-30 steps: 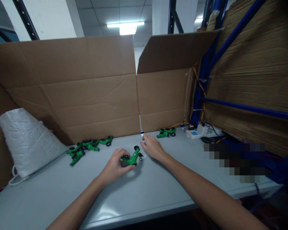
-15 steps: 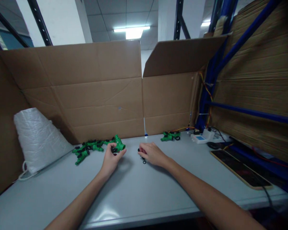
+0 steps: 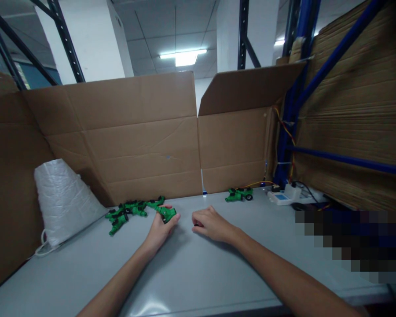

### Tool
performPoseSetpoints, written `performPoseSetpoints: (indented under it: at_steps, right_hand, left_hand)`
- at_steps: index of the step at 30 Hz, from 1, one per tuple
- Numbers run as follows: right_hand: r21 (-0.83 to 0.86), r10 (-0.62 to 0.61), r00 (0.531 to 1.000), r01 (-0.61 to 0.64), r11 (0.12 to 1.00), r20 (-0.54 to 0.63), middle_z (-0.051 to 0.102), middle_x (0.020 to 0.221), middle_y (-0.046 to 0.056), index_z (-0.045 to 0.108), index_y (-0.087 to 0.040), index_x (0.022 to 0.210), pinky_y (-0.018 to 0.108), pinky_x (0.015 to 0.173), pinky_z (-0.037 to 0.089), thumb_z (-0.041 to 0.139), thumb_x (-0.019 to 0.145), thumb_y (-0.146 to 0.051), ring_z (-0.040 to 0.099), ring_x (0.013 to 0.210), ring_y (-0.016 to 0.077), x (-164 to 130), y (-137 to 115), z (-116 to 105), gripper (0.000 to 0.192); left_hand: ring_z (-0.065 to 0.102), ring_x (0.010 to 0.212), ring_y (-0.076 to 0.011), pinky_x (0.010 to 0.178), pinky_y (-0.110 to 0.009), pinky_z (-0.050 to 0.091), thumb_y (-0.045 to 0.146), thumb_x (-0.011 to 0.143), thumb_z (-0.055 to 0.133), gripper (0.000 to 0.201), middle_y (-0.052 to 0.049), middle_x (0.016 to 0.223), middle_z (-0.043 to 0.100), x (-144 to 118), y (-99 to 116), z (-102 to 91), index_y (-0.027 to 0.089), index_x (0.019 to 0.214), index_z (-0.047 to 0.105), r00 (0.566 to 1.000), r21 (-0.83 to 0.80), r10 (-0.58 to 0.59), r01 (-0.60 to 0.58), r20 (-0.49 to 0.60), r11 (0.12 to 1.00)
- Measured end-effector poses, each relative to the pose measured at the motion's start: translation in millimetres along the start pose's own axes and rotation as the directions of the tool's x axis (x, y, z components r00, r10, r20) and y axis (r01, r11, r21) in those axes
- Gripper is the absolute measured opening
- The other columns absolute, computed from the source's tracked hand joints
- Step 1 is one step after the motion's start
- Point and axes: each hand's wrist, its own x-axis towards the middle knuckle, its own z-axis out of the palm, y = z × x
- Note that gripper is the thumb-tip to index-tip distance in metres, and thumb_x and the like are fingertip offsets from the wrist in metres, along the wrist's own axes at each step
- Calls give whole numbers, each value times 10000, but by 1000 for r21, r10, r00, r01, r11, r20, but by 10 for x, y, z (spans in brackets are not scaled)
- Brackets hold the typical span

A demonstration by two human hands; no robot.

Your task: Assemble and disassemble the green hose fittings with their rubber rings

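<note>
My left hand grips a green plastic fitting at the pile of fittings. Right hand rests curled on the table, contents hidden. One fitting sits apart; most look undone.

Dim overall, bluish cast. Main light is a ceiling fluorescent panel, blown out white; a second bright strip sits upper right. Soft glare patch on the grey table near the bottom edge. Weak, diffuse shadows under the left hand and right hand. Wide-angle distortion: rack posts and cardboard wall bow toward the edges, corners vignette dark. Slightly soft, noisy throughout. A pixelated block masks the right side.
</note>
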Motion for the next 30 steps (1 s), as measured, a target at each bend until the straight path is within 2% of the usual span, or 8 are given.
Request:
performPoseSetpoints:
  at_steps: [5, 10, 13, 17, 22, 27, 30]
  right_hand:
    - [31, -12, 1000, 11, 999, 29, 707, 964, 1, 622, -209, 988, 324, 883, 298, 724, 956, -261, 637, 954, 197, -14, -73, -16, 119]
    - [2, -46, 998, 46, 999, 52, 683, 1100, 25, 621, -231, 1072, 340, 920, 309, 647, 1014, -214, 626, 1080, 215, -37, -110, -37, 65]
    - [-29, -42, 998, 43, 999, 50, 662, 1129, 33, 618, -241, 1097, 353, 939, 315, 635, 1021, -207, 608, 1126, 228, -24, -104, -3, 85]
    - [-58, -29, 998, 32, 998, 62, 656, 1143, 42, 615, -244, 1099, 369, 947, 323, 639, 1019, -217, 582, 1140, 244, 1, -101, 61, 88]
    - [-49, -34, 998, 36, 998, 54, 671, 1147, 39, 613, -250, 1104, 375, 946, 337, 648, 1012, -211, 552, 1153, 255, -2, -158, 81, 106]
    - [14, -28, 999, 27, 1000, 16, 654, 1201, 45, 606, -248, 1140, 372, 981, 355, 654, 993, -169, 534, 1174, 247, 1, -194, 76, 173]
    - [23, -5, 999, 5, 1000, -34, 634, 1208, 50, 613, -253, 1172, 378, 995, 362, 656, 975, -129, 536, 1188, 251, 17, -170, 92, 237]
  left_hand:
    - [421, 438, -48, 403, -176, 299, 645, 885, 697, 617, 80, 775, 510, -40, 74, 40, 226, 1292, 498, 998, -83, -25, 30, 58, 996]
    - [565, 481, -116, 442, -201, 404, 717, 895, 625, 677, 50, 663, 566, -64, 82, 65, 168, 1290, 588, 998, -29, -50, 50, 31, 998]
    - [608, 528, -145, 455, -221, 428, 741, 835, 681, 716, -15, 700, 652, -32, 36, 53, 116, 1183, 686, 998, 22, -56, 56, -5, 998]
    - [637, 637, -166, 540, -240, 483, 688, 782, 775, 635, -60, 774, 705, 4, 19, 18, 93, 1006, 771, 999, 33, -19, 20, -34, 999]
    - [645, 618, -154, 556, -234, 485, 607, 754, 844, 664, -39, 772, 722, -21, 57, 8, 100, 1175, 762, 999, -7, -35, 36, 18, 999]
    - [587, 481, -129, 416, -195, 398, 626, 795, 806, 761, -16, 659, 696, -30, 51, -7, 98, 1327, 681, 995, 12, -97, 97, 12, 995]
    - [644, 534, -147, 373, -181, 408, 616, 824, 788, 745, -60, 796, 739, -16, 25, -13, 116, 1359, 645, 994, 4, -109, 109, 19, 994]
